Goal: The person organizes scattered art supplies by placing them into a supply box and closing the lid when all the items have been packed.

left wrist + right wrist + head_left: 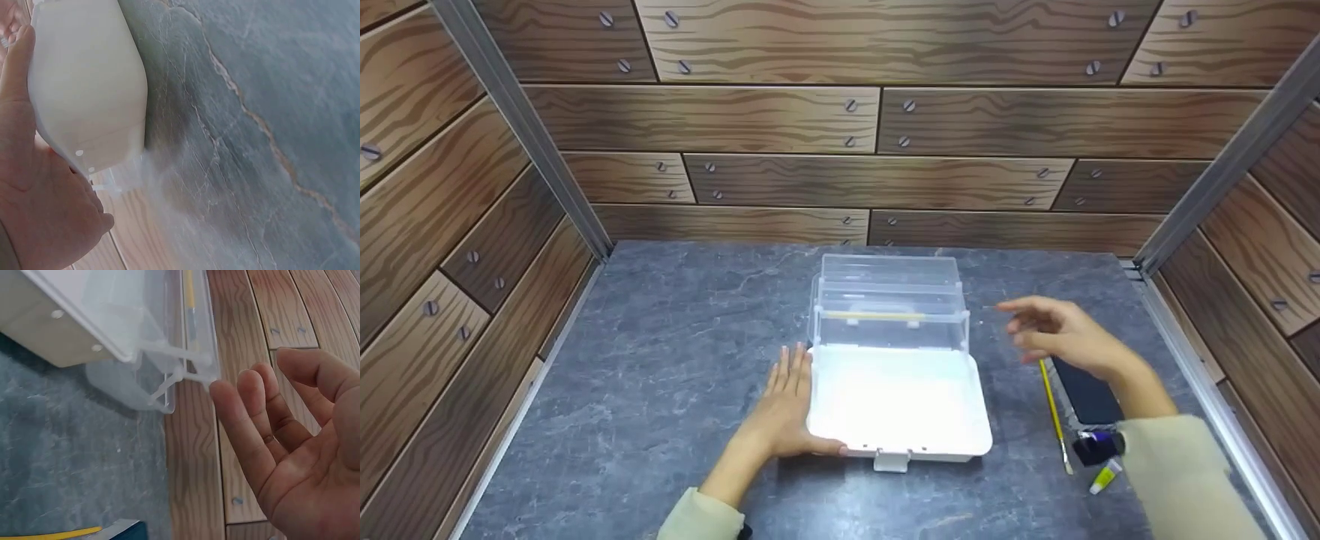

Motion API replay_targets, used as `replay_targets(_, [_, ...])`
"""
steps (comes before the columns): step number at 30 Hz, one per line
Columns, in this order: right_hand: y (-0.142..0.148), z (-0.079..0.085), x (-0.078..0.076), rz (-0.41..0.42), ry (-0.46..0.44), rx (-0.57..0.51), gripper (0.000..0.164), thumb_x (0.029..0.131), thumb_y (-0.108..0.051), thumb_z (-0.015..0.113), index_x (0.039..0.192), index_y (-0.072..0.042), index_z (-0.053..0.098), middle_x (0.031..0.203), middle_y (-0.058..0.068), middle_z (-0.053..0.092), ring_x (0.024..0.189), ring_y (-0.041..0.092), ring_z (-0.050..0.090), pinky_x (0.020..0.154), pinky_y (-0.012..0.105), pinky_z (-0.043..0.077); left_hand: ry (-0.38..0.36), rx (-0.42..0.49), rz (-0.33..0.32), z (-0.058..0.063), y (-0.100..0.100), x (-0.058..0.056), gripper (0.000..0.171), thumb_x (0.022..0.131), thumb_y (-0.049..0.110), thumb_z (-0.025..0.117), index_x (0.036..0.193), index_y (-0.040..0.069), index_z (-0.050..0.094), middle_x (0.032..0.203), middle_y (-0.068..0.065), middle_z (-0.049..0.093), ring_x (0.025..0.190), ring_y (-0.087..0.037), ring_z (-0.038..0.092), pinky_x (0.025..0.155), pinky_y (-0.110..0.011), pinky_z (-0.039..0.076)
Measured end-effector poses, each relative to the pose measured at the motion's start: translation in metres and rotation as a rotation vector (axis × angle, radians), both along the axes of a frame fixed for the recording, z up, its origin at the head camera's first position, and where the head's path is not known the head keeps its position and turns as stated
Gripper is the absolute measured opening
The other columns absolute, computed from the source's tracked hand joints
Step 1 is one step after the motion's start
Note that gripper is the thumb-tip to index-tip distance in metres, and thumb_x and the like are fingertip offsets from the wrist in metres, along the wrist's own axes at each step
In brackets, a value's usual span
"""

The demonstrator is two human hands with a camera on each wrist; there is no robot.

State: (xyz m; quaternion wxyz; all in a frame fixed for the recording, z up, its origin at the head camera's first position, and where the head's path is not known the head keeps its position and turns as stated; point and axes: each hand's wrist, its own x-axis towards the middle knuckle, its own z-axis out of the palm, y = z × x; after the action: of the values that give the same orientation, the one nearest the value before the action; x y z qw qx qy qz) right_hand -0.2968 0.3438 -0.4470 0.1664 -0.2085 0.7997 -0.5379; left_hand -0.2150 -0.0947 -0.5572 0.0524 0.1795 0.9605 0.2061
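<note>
A white storage box (900,401) stands with its clear lid and trays (891,281) raised at the back. Inside one clear tray lies a thin yellow paintbrush (874,316), also visible in the right wrist view. My left hand (784,420) rests against the box's near left corner, fingers straight along the left side and thumb along the front edge. To the right of the raised trays my right hand (1065,334) hovers with loosely bent fingers and nothing in it. In the right wrist view its fingertips (228,396) point toward the tray's hinge arms (180,371).
On the right of the dark marbled table (690,337) lie another yellow paintbrush (1052,416), a dark flat phone-like slab (1084,390) and a small yellow-green tube (1106,477). Wood-patterned walls (780,120) enclose the back and sides, with metal rails at the corners.
</note>
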Motion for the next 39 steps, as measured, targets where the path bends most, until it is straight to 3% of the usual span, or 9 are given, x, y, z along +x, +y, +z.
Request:
replay_targets(4, [0.017,-0.017,0.012,-0.052,-0.039,-0.085,0.052,0.094,-0.003,0.065,0.142,0.005,0.046,0.11,0.011,0.062,0.092,0.014,0.066,0.081,0.05,0.06,-0.01,0.011,0.004,0.0,0.0,0.0,0.154,0.055,0.088,0.07,0.158,-0.003,0.0,0.166,-0.02,-0.011,0.151,-0.04,-0.014,0.124,-0.052,0.004])
replay_targets(10, [0.037,-0.042,0.033,-0.143,-0.082,-0.117,0.056,0.094,-0.003,0.065,0.144,0.006,0.042,0.113,0.009,0.061,0.098,0.016,0.068,0.083,0.047,0.06,-0.009,0.005,0.004,0.001,0.0,0.001,0.154,0.055,0.088,0.069,0.158,-0.004,0.0,0.165,-0.022,-0.009,0.151,-0.04,-0.014,0.124,-0.052,0.005])
replay_targets(17, [0.048,-0.08,0.064,-0.376,-0.17,-0.27,0.044,0.094,0.0,0.064,0.137,-0.001,0.053,0.107,0.004,0.067,0.096,0.016,0.068,0.085,0.048,0.059,0.005,-0.006,0.001,0.001,0.0,0.001,0.156,0.054,0.09,0.068,0.157,-0.005,0.0,0.165,-0.025,-0.005,0.151,-0.045,-0.008,0.124,-0.053,0.007])
replay_targets(20, [0.048,-0.091,0.075,-0.481,-0.191,-0.261,0.036,0.094,-0.002,0.065,0.13,-0.006,0.06,0.102,0.002,0.068,0.092,0.016,0.068,0.082,0.044,0.061,0.01,0.0,0.0,0.0,0.0,0.0,0.156,0.054,0.09,0.068,0.157,-0.005,0.001,0.165,-0.025,-0.005,0.151,-0.045,-0.007,0.124,-0.053,0.007])
replay_targets(24, [0.048,-0.098,0.083,-0.579,-0.194,-0.153,0.033,0.095,-0.008,0.067,0.128,-0.005,0.06,0.099,0.002,0.068,0.092,0.015,0.068,0.078,0.039,0.062,0.008,-0.004,0.005,-0.001,0.001,0.0,0.155,0.054,0.09,0.068,0.158,-0.004,0.0,0.165,-0.024,-0.006,0.151,-0.044,-0.009,0.124,-0.052,0.006])
replay_targets(28, [0.045,-0.103,0.087,-0.645,-0.151,-0.01,0.039,0.094,-0.005,0.065,0.13,0.008,0.056,0.094,0.003,0.07,0.087,0.013,0.07,0.074,0.036,0.063,0.009,-0.009,0.005,0.0,0.001,0.0,0.154,0.055,0.089,0.068,0.158,-0.004,0.001,0.165,-0.024,-0.007,0.151,-0.044,-0.009,0.124,-0.052,0.006])
replay_targets(31, [0.041,-0.107,0.088,-0.696,-0.069,0.147,0.038,0.091,-0.003,0.066,0.126,0.01,0.059,0.088,0.005,0.071,0.076,0.011,0.068,0.066,0.03,0.062,0.013,-0.014,0.002,0.0,0.0,0.0,0.154,0.056,0.09,0.067,0.158,-0.005,0.001,0.165,-0.025,-0.006,0.151,-0.045,-0.007,0.124,-0.052,0.007])
replay_targets(35, [0.035,-0.11,0.09,-0.739,0.072,0.393,0.033,0.086,-0.01,0.07,0.116,0.003,0.069,0.082,0.005,0.073,0.065,0.008,0.065,0.058,0.025,0.057,0.017,-0.008,-0.001,0.001,0.0,0.0,0.154,0.056,0.09,0.068,0.157,-0.005,0.002,0.165,-0.026,-0.005,0.151,-0.045,-0.008,0.124,-0.053,0.008])
replay_targets(39, [0.03,-0.111,0.092,-0.737,0.211,0.592,0.034,0.081,-0.016,0.073,0.112,-0.004,0.074,0.084,0.004,0.075,0.068,0.014,0.068,0.065,0.034,0.053,0.023,-0.008,-0.002,0.001,0.0,0.0,0.153,0.056,0.089,0.068,0.157,-0.006,0.003,0.165,-0.027,-0.004,0.151,-0.044,-0.01,0.124,-0.053,0.008])
